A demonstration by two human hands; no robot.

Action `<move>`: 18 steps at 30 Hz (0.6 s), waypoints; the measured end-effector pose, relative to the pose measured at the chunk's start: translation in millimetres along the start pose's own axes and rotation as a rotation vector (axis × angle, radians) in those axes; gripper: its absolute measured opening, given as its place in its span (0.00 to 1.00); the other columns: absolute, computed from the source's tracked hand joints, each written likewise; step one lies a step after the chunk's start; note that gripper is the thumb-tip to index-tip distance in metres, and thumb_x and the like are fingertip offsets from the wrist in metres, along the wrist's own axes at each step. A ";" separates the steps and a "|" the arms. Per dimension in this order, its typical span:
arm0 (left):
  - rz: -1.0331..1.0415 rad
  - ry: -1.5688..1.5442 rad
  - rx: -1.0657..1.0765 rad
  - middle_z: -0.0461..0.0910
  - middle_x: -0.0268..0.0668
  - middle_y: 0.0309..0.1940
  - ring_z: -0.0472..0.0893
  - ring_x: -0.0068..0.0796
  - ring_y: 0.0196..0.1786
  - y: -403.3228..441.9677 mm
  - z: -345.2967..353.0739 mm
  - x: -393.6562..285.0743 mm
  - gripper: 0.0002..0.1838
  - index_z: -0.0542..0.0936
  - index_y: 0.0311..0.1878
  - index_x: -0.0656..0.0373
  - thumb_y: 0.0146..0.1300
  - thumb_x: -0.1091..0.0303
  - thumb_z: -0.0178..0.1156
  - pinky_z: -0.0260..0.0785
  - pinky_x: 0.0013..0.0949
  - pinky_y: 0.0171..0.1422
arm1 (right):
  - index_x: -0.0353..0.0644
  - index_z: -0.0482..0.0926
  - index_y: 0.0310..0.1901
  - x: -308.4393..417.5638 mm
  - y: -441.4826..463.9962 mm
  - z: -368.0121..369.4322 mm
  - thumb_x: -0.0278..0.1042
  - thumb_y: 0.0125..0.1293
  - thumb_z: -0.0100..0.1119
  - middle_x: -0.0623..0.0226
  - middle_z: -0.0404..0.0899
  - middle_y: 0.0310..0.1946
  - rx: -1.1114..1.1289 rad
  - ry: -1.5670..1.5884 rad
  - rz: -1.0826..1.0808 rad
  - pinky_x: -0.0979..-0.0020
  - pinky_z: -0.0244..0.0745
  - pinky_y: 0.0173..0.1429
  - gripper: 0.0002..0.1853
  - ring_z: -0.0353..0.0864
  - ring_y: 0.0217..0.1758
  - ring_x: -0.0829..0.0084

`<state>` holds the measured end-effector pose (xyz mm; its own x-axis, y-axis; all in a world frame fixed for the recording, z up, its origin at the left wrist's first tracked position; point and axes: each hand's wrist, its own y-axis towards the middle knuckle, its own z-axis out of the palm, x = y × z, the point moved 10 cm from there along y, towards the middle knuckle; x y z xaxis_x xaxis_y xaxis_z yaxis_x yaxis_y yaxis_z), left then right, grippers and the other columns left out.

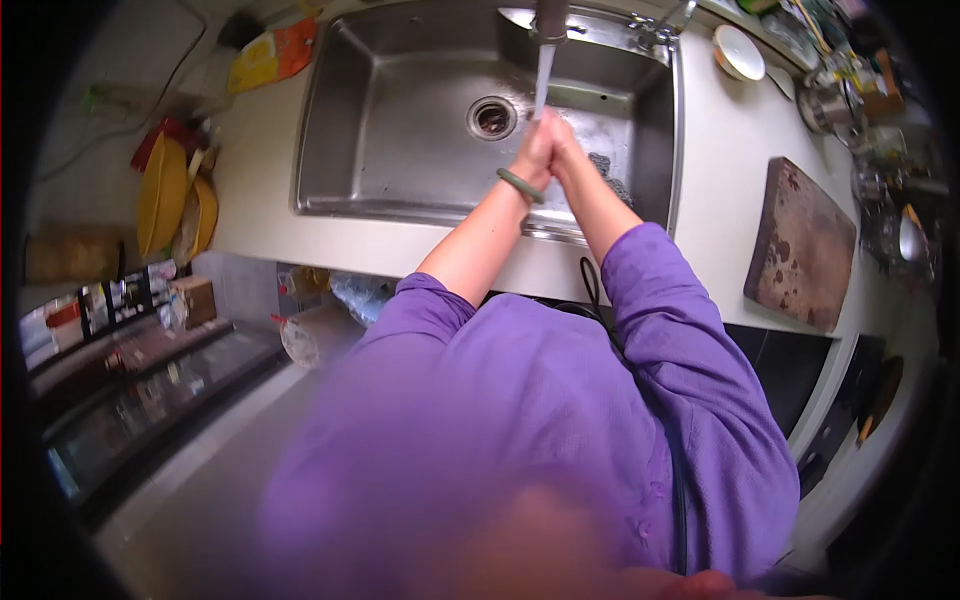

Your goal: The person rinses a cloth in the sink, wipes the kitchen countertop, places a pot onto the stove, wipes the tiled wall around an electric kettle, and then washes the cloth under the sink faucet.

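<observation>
- Left hand [533,155] and right hand [562,137]: pressed together; each finger grip, cannot tell.
- Water stream [545,76]: long axis points from the sink's [405,130] far edge toward them.

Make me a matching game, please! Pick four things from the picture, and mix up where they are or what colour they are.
Things:
1. hands
2. bangle
3. drain
4. chopping board

Clues:
A. set in the floor of the sink
B. on the counter, to the right of the sink
C. together under the running tap
D. green

Right pairs: 1-C, 2-D, 3-A, 4-B
</observation>
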<state>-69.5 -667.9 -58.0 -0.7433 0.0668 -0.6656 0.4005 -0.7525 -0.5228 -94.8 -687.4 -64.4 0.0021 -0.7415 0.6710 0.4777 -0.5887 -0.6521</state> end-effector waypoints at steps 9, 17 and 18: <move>-0.005 0.148 -0.059 0.76 0.39 0.36 0.75 0.34 0.41 3.7 -21.5 9.0 0.23 0.74 0.39 0.58 0.65 0.46 0.43 0.68 0.37 0.48 | 0.41 0.74 0.47 13.5 18.7 -45.3 0.39 0.64 0.47 0.64 0.76 0.36 -0.172 0.279 -0.284 0.69 0.66 0.49 0.14 0.71 0.39 0.70; 0.154 0.321 0.105 0.77 0.37 0.40 0.76 0.26 0.39 3.1 15.1 26.9 0.20 0.74 0.46 0.57 0.66 0.52 0.41 0.70 0.29 0.41 | 0.41 0.71 0.53 -0.6 20.4 -71.3 0.33 0.63 0.47 0.61 0.74 0.46 -0.245 0.354 -0.283 0.65 0.67 0.53 0.17 0.72 0.46 0.65; 0.038 0.279 0.117 0.77 0.37 0.40 0.77 0.28 0.41 7.2 13.2 27.1 0.18 0.73 0.47 0.58 0.67 0.55 0.41 0.70 0.30 0.43 | 0.41 0.68 0.56 11.7 6.8 -58.7 0.33 0.64 0.47 0.61 0.74 0.46 -0.188 0.271 -0.269 0.69 0.68 0.52 0.18 0.72 0.46 0.68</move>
<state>-93.9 -680.1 -72.7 -0.5465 0.2027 -0.8126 0.3483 -0.8274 -0.4406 -143.1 -719.0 -81.8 -0.3438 -0.5968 0.7250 0.2615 -0.8024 -0.5365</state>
